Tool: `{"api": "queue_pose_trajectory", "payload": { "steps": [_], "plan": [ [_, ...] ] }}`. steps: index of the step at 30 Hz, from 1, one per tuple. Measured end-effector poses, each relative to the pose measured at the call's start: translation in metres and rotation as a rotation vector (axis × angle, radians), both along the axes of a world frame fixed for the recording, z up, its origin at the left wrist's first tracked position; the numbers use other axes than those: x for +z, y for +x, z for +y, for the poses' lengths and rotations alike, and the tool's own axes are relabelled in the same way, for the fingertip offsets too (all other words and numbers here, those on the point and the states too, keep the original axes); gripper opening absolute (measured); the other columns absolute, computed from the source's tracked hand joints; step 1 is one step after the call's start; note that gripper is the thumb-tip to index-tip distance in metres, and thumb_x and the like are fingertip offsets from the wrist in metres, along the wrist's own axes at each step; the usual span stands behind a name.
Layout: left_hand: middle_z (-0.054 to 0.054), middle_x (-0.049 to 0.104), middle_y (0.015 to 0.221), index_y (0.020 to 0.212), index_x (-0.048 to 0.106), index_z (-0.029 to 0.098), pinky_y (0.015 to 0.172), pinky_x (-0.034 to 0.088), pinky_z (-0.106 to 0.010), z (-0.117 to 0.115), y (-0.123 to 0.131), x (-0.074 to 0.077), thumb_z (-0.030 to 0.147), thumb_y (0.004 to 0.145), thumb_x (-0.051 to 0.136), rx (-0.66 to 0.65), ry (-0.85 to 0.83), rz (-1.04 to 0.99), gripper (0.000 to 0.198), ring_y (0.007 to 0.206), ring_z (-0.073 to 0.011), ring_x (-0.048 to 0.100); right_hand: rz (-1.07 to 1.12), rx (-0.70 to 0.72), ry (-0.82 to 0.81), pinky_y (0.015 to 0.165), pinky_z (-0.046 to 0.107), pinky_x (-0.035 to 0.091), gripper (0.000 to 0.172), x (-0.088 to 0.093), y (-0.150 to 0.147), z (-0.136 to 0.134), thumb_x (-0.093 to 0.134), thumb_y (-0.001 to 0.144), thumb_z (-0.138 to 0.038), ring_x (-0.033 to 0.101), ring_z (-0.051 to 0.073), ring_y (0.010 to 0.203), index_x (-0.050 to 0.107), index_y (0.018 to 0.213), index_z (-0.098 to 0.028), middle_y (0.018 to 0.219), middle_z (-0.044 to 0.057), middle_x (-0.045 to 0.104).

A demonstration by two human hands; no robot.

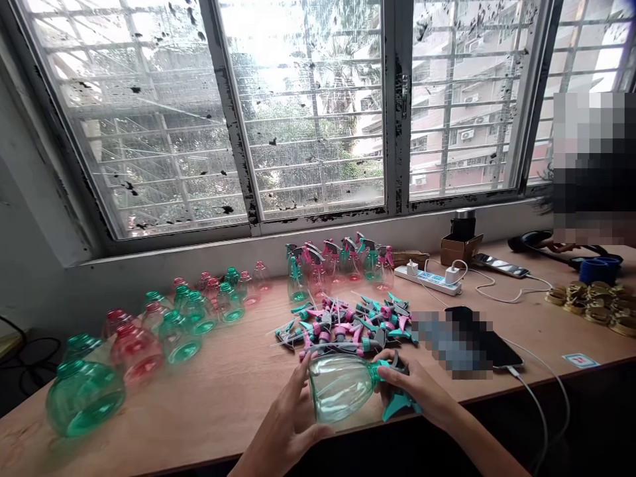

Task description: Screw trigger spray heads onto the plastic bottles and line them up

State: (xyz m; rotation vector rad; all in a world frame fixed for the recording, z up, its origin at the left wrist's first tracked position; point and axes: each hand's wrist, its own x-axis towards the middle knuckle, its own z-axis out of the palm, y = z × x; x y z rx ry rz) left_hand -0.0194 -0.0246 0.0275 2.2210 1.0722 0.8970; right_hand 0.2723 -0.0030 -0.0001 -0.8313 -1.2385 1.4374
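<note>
A clear green spray bottle (342,389) lies on its side in the air at the table's front edge, its base to the left. My left hand (285,417) cups the base, fingers along the far side and thumb below. Around the neck and the teal-and-grey spray head (397,401), my right hand (420,384) is closed, thumb on the teal collar. Just beyond my hands lies a pile of loose pink, teal and grey spray heads (342,324) with thin tubes.
Headless green (87,401) and red bottles (136,354) stand at left. Bottles with spray heads (318,271) stand by the window. A power strip (427,280), charging phone (484,338), small box (461,248) and gold-coloured pieces (591,305) are at right, near another person (596,192).
</note>
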Motion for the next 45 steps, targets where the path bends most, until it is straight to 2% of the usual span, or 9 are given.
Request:
{"api": "queue_pose_trajectory", "payload": {
  "steps": [7,17,22,25,32,35,38,41,45],
  "plan": [
    [-0.006,0.043,0.160,0.160,0.004,0.040,0.116,0.040,-0.043,0.004,0.001,-0.008,0.027,0.093,0.066,-0.054,-0.005,-0.029,0.092,0.141,-0.0277,0.049,-0.007,0.010,0.014,0.051,0.028,0.054,0.048,-0.001,0.000,0.000,0.082,0.075,-0.056,0.069,0.019,0.053,0.059,0.096,-0.018,0.067,0.003,0.076],
    [-0.006,0.034,0.165,0.161,0.011,0.037,0.119,0.035,-0.044,0.002,0.001,-0.001,0.029,0.089,0.073,0.004,-0.021,0.004,0.095,0.149,-0.0321,0.036,-0.006,0.004,0.012,0.051,0.027,0.053,0.049,-0.001,0.000,0.000,0.082,0.075,-0.056,0.069,0.019,0.053,0.059,0.096,-0.018,0.067,0.003,0.076],
    [-0.006,0.039,0.163,0.160,0.007,0.040,0.115,0.040,-0.045,0.002,0.003,-0.004,0.028,0.096,0.062,0.004,0.008,-0.010,0.085,0.143,-0.0296,0.046,-0.019,-0.005,0.021,0.052,0.029,0.054,0.051,0.002,0.000,-0.001,0.080,0.074,-0.059,0.070,0.021,0.054,0.060,0.096,-0.019,0.068,0.004,0.076],
    [-0.005,0.043,0.160,0.160,0.003,0.042,0.113,0.044,-0.044,0.002,0.002,-0.006,0.029,0.093,0.066,-0.017,-0.017,-0.022,0.093,0.139,-0.0287,0.052,-0.020,0.004,0.025,0.051,0.029,0.055,0.051,0.003,-0.001,-0.001,0.081,0.073,-0.060,0.070,0.020,0.053,0.060,0.095,-0.018,0.068,0.004,0.076],
    [-0.008,0.041,0.161,0.162,0.006,0.031,0.116,0.040,-0.044,0.006,-0.001,-0.008,0.027,0.088,0.070,-0.011,-0.077,-0.021,0.098,0.140,-0.0319,0.049,-0.025,0.003,0.032,0.051,0.028,0.054,0.052,0.002,-0.001,-0.001,0.081,0.072,-0.061,0.070,0.020,0.053,0.062,0.093,-0.018,0.067,0.003,0.075],
    [-0.005,0.035,0.164,0.161,0.011,0.035,0.118,0.037,-0.044,0.006,0.000,-0.005,0.026,0.088,0.070,0.005,-0.082,-0.038,0.095,0.144,-0.0314,0.044,-0.022,-0.001,0.034,0.051,0.028,0.055,0.049,0.002,-0.001,-0.001,0.080,0.074,-0.059,0.070,0.020,0.053,0.061,0.094,-0.018,0.068,0.004,0.076],
    [-0.003,0.029,0.167,0.160,0.007,0.041,0.115,0.040,-0.042,0.005,0.001,-0.004,0.026,0.089,0.070,-0.006,-0.117,-0.049,0.096,0.142,-0.0303,0.047,-0.011,-0.002,0.024,0.051,0.027,0.055,0.048,0.002,-0.001,-0.001,0.080,0.075,-0.057,0.070,0.019,0.053,0.060,0.095,-0.018,0.069,0.004,0.077],
    [-0.004,0.037,0.164,0.160,0.001,0.041,0.113,0.043,-0.040,0.008,0.000,-0.008,0.026,0.090,0.068,-0.043,-0.122,-0.047,0.098,0.139,-0.0284,0.051,-0.009,-0.001,0.020,0.051,0.027,0.055,0.048,0.003,-0.001,-0.001,0.080,0.076,-0.057,0.070,0.019,0.053,0.060,0.095,-0.018,0.068,0.003,0.076],
    [-0.006,0.040,0.162,0.161,-0.005,0.036,0.117,0.037,-0.043,0.014,-0.003,-0.015,0.035,0.090,0.069,-0.063,-0.090,-0.049,0.102,0.143,-0.0303,0.046,-0.003,0.026,0.036,0.052,0.027,0.055,0.047,0.004,-0.001,-0.001,0.081,0.075,-0.056,0.070,0.018,0.053,0.061,0.094,-0.017,0.068,0.004,0.076]
  ]
}}
